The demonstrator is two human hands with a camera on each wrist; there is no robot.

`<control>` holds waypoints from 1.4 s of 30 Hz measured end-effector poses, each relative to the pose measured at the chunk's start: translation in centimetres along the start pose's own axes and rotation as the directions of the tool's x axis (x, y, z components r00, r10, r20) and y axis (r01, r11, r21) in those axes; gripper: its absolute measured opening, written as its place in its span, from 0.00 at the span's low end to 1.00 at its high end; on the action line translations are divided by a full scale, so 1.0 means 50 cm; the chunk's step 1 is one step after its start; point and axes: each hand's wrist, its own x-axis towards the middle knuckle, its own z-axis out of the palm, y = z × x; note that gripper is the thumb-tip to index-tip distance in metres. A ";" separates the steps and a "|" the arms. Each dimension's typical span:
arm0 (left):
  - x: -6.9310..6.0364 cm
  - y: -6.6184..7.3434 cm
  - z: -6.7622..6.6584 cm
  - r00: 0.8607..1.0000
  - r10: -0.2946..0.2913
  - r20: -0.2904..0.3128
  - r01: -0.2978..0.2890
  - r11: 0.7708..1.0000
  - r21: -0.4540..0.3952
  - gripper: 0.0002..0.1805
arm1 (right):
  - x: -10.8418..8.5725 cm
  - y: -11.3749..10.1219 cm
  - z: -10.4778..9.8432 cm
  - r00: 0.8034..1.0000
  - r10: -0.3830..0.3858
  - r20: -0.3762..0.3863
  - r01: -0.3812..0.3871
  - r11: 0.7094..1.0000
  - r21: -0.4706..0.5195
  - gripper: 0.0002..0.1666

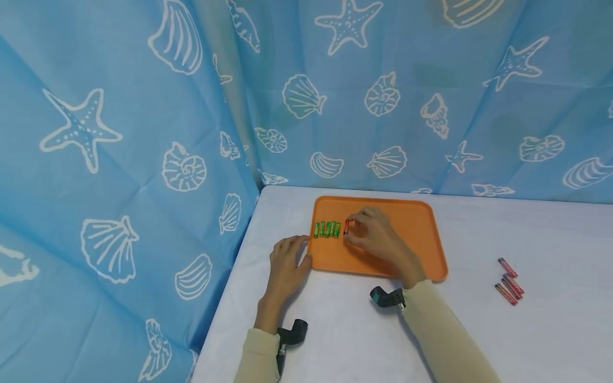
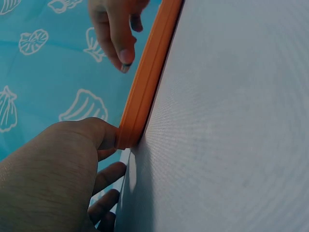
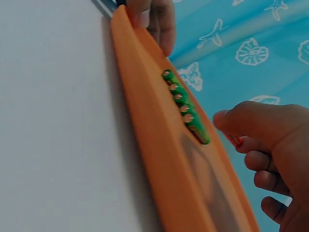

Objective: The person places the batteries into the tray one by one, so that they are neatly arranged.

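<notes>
In the head view, an orange tray (image 1: 383, 271) lies on a white-covered table. Toward its left end, several green batteries (image 1: 328, 229) are lined up side by side in a row. My right hand (image 1: 378, 239) is over the tray and pinches a red battery (image 1: 347, 227) upright in view, just right of that row. Most of this battery is hidden in the right wrist view, where a red end (image 3: 235, 140) shows behind the thumb. My left hand (image 1: 287, 263) touches the tray's left edge with thumb and index finger, the other fingers loosely extended.
Several red batteries (image 1: 510, 284) lie loose on the white tablecloth (image 1: 551, 340), right of the tray. A blue curtain (image 1: 354, 138) with shell and starfish prints hangs behind the table and along its left side. Each wrist wears a black camera mount (image 1: 385, 298).
</notes>
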 end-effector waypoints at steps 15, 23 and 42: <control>-0.002 0.000 -0.001 1.000 -0.003 0.011 0.003 1.000 0.007 0.22 | 0.007 0.028 0.052 0.999 0.010 -0.052 -0.009 1.000 0.029 0.27; -0.002 0.003 0.000 1.000 0.011 0.014 -0.011 1.000 0.002 0.22 | 0.003 0.033 0.062 0.998 0.023 -0.053 -0.021 0.998 0.053 0.28; -0.002 -0.002 -0.001 1.000 0.003 0.012 -0.003 1.000 0.002 0.22 | -0.096 0.035 -0.041 0.990 -0.071 -0.119 0.072 0.997 0.002 0.17</control>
